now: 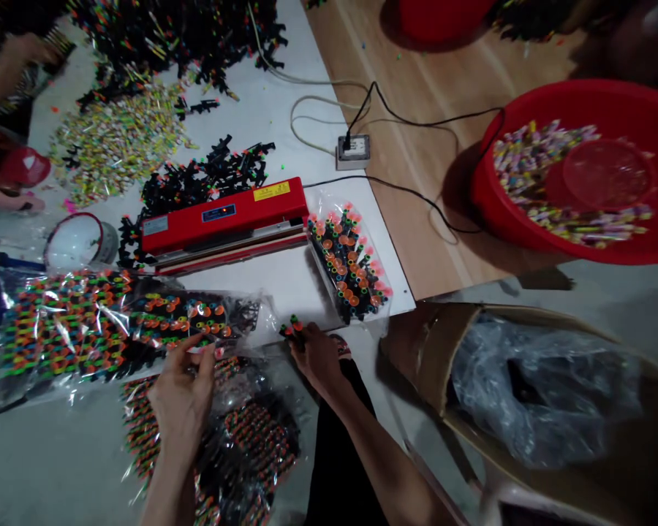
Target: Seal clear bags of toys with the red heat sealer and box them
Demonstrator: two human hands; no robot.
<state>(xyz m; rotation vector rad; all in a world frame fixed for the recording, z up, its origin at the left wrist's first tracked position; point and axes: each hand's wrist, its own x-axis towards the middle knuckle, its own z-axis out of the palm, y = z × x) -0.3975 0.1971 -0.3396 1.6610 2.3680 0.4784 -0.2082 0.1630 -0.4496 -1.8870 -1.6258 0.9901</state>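
My left hand (183, 391) is closed in a pinch at the lower edge of a clear plastic bag (249, 310). Inside that bag lie rows of small black toy pieces with orange, green and yellow tips. My right hand (319, 363) is closed round a few small black toy guns (292, 329) with green and orange ends, just right of the bag's end. Beyond it, on the white table edge, rests a filled clear bag of similar toys (351, 270). Below my left hand, more filled bags (257, 438) lie in a heap.
A red heat sealer (224, 215) lies across the table, wired near a socket box (354, 150). Behind are loose black toys (197, 36) and small yellow pieces (120, 142). A red tub (581, 245) stands right, above a plastic-lined carton (460, 343). Another person's hand (11, 69) shows upper left.
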